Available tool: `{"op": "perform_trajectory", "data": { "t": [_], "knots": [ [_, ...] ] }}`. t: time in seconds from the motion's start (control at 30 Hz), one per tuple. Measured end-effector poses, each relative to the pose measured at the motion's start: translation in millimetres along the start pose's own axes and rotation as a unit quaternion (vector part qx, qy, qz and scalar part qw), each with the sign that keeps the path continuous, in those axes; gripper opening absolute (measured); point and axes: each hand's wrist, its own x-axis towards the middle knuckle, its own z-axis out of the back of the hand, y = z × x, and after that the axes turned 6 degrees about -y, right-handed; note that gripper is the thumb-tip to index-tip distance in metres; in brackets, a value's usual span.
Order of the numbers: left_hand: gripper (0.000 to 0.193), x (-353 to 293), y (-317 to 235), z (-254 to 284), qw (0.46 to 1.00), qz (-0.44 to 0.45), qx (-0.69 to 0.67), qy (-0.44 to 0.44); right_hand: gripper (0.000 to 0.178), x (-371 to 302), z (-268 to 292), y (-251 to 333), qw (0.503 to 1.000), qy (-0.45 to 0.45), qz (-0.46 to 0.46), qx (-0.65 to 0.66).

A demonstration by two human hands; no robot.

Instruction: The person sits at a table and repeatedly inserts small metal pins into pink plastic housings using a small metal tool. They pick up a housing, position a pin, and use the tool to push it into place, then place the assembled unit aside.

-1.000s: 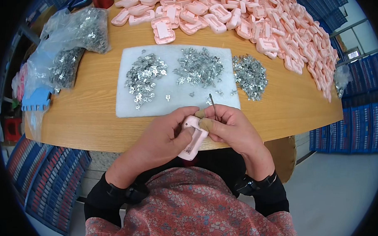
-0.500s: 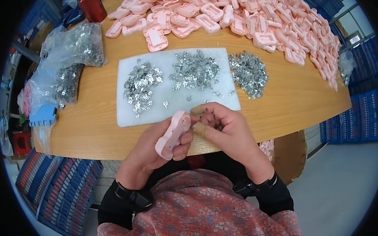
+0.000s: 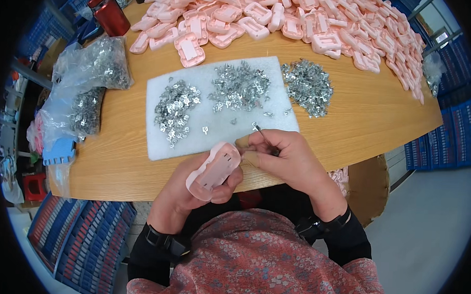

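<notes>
My left hand (image 3: 179, 189) is closed around a pink plastic shell (image 3: 214, 172), held tilted with its hollow, slotted inside facing up and right. Close to the shell's upper end, my right hand (image 3: 292, 157) is closed, with tan covers on thumb and index fingertip. A thin dark metal tool (image 3: 267, 140), perhaps tweezers, sticks out of it, its tip pointing away from me. Whatever the covered fingertips pinch is too small to make out. Beyond both hands lies a white foam sheet (image 3: 194, 145) bearing two heaps of small metal clips (image 3: 241, 87).
Another heap of clips (image 3: 307, 88) lies right of the sheet. Many pink shells (image 3: 322, 25) cover the table's far side. At left are bags of metal parts (image 3: 106, 64), a red canister (image 3: 110, 15) and a blue foam piece (image 3: 60, 152). A cardboard box (image 3: 366, 190) stands below the table's right front.
My left hand has turned the shell so that its inside shows more. The thin tool has come into sight from my right hand. The whole view has shifted slightly.
</notes>
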Motion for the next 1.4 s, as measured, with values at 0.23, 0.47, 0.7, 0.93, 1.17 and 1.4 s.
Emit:
{"op": "perform_trajectory", "data": {
  "t": [0.23, 0.47, 0.7, 0.93, 1.17, 1.4],
  "knots": [
    [0.041, 12, 11, -16, 0.996, 0.07, -0.016, 0.043, 0.032, -21, 23, 3, 0.998, 0.047, -0.018, 0.045],
    [0.061, 39, 34, -75, 0.97, 0.144, 0.196, 0.019, 0.029, -89, 86, -9, 0.99, -0.03, -0.129, 0.044],
    [0.038, 39, -39, -88, 0.822, -0.032, 0.563, -0.08, 0.028, -206, 219, -118, 0.944, -0.277, -0.176, -0.029],
    [0.051, 82, -171, -2, 0.364, -0.313, 0.766, -0.427, 0.022, -206, 216, -172, 0.898, -0.407, -0.143, -0.092],
    [0.086, 119, -183, -10, 0.316, -0.13, 0.802, -0.49, 0.018, -159, 157, -113, 0.929, -0.354, -0.065, -0.088],
    [0.063, 104, -200, 6, 0.442, -0.314, 0.712, -0.446, 0.016, -127, 119, -41, 0.947, -0.301, 0.029, -0.107]
  ]
}}
